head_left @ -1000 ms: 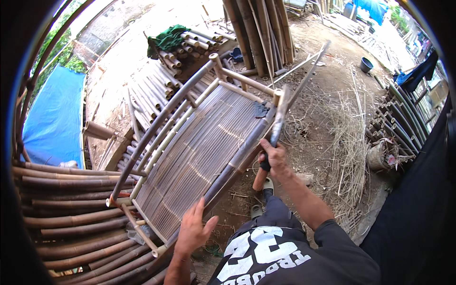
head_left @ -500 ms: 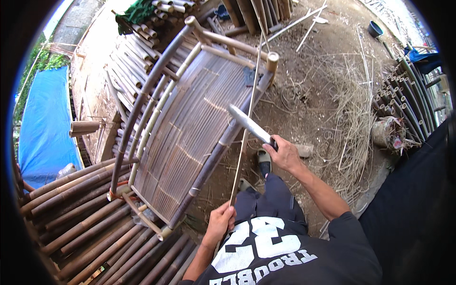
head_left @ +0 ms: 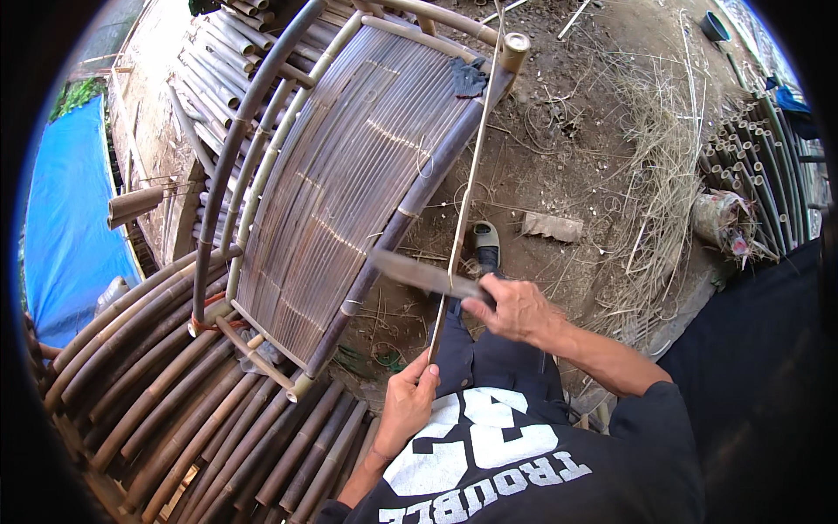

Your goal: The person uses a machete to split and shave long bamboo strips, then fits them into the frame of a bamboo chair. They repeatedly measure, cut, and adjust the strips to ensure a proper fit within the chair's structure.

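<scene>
My left hand (head_left: pixel 408 403) is closed round the near end of a long, thin bamboo strip (head_left: pixel 474 163), which slants up and away past a bamboo bench. In my right hand (head_left: pixel 517 307) is the dark handle of a machete (head_left: pixel 417 274), its broad blade pointing left and blurred by motion. The blade crosses the strip a short way beyond my left hand; whether its edge bites into the strip I cannot tell. The bamboo bench (head_left: pixel 349 179), with a slatted seat, stands just left of the strip. A dark cloth (head_left: pixel 469 79) lies at its far corner.
Bamboo poles (head_left: pixel 201 437) are stacked at the lower left, with more cut poles (head_left: pixel 214 65) behind the bench. A blue tarp (head_left: pixel 74 227) lies far left. Shavings (head_left: pixel 655 166) litter the ground at right, near upright bamboo poles (head_left: pixel 751 175) and a dark bucket (head_left: pixel 714 26).
My right hand has brought the machete down along the strip, nearer my left hand. My left hand keeps its grip. The view has tilted and shifted, so the bench appears larger.
</scene>
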`<action>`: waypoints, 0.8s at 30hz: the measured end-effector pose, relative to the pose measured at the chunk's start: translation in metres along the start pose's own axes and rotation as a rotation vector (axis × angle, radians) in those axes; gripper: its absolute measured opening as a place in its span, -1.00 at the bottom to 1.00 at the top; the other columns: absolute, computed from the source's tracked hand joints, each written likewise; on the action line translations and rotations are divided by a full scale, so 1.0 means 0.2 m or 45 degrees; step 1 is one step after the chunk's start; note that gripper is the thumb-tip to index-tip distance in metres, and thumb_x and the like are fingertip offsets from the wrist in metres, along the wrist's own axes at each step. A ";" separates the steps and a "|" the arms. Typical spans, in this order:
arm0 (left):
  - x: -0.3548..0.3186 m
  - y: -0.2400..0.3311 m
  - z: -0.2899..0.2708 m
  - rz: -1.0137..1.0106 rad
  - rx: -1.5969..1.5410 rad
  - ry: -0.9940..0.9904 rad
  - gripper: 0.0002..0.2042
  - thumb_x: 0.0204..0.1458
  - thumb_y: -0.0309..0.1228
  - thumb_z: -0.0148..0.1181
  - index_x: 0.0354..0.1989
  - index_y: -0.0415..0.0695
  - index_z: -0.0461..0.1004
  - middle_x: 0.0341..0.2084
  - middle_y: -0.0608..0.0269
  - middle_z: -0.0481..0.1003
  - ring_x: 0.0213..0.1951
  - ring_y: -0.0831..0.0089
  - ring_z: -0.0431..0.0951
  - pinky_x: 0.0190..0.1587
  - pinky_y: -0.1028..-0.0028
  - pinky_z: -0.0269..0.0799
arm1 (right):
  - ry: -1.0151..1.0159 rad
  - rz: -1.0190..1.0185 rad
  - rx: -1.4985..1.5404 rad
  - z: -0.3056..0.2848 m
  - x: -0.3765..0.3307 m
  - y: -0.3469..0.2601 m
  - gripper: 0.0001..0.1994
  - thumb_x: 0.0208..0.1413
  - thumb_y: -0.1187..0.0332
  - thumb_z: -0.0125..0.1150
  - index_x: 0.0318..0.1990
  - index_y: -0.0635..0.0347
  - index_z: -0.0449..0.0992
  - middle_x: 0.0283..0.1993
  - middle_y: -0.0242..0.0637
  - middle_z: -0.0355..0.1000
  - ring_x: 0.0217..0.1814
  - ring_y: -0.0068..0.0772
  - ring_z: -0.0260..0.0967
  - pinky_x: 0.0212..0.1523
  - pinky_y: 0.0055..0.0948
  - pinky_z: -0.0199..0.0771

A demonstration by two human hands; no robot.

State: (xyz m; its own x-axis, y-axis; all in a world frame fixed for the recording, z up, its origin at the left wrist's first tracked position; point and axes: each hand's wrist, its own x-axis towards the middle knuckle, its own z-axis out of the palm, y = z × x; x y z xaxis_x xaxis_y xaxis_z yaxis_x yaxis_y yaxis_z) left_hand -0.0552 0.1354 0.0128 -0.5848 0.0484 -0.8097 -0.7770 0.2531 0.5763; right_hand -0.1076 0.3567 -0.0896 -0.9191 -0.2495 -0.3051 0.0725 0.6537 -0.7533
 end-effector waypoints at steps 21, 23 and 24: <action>-0.14 -0.06 -0.15 -0.023 0.166 -0.007 -0.64 0.27 -0.50 0.04 0.21 -0.38 0.38 -0.03 -0.03 0.55 -0.06 0.48 0.50 0.00 0.52 0.40 | -0.107 -0.231 -0.099 -0.05 0.17 0.01 -0.39 0.21 -0.30 -0.02 -0.35 0.18 0.44 -0.55 -0.04 0.48 -0.49 0.04 0.53 -0.46 -0.06 0.53; -0.15 -0.07 -0.15 -0.038 0.166 -0.004 -0.64 0.27 -0.50 0.06 0.21 -0.37 0.38 -0.08 0.03 0.56 -0.16 0.54 0.48 -0.10 0.55 0.42 | 0.026 0.240 -0.097 -0.05 0.18 0.03 -0.40 0.24 -0.27 -0.04 -0.34 0.19 0.44 -0.57 -0.06 0.47 -0.49 0.02 0.54 -0.48 -0.08 0.52; -0.15 -0.07 -0.15 -0.060 0.179 0.007 -0.63 0.27 -0.50 0.07 0.21 -0.37 0.38 -0.11 0.05 0.56 -0.21 0.57 0.46 -0.14 0.56 0.43 | 0.272 0.051 -0.243 -0.05 0.20 0.05 -0.39 0.27 -0.28 -0.10 -0.35 0.18 0.45 -0.60 -0.09 0.46 -0.54 -0.02 0.53 -0.52 -0.11 0.52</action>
State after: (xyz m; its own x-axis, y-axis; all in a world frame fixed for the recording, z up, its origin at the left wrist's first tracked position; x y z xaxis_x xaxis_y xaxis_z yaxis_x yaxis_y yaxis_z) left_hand -0.0332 0.1014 0.0327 -0.5500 0.0284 -0.8347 -0.7635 0.3880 0.5163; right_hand -0.1470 0.3601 -0.1026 -0.9792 -0.0783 -0.1874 0.0544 0.7878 -0.6135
